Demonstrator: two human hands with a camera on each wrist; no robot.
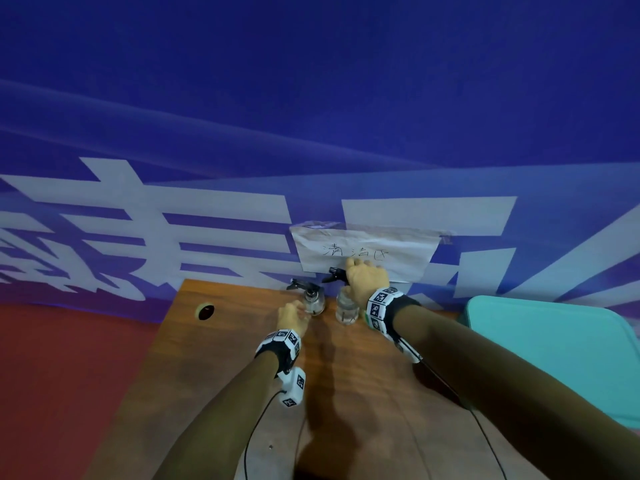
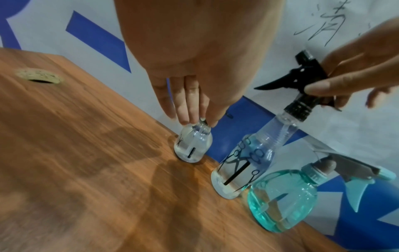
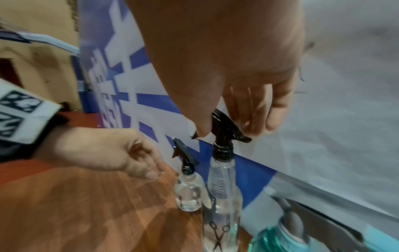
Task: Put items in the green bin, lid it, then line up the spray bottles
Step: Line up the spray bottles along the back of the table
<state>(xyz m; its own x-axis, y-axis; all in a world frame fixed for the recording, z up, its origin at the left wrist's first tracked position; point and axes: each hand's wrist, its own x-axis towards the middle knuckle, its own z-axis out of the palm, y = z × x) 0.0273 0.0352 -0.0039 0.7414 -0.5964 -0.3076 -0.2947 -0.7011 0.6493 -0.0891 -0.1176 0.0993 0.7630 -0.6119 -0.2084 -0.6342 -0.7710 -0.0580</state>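
Note:
Three spray bottles stand in a row along the table's back edge by the banner. My left hand (image 2: 194, 119) reaches with straight fingers to the small clear bottle (image 2: 193, 145) (image 3: 190, 191); the right wrist view shows a small gap between them. My right hand (image 3: 226, 129) pinches the black trigger head of the tall clear bottle (image 3: 222, 204) (image 2: 244, 162), which stands upright on the wood. A teal bottle (image 2: 280, 196) with a grey trigger stands just right of it. The green bin (image 1: 554, 358) sits at the table's right with its lid on.
A wooden table (image 1: 242, 375) runs up to a blue and white banner with a taped paper sign (image 1: 363, 251). A round cable hole (image 1: 205, 311) sits at the table's back left. Thin cables trail from my wrist bands over the near part of the table.

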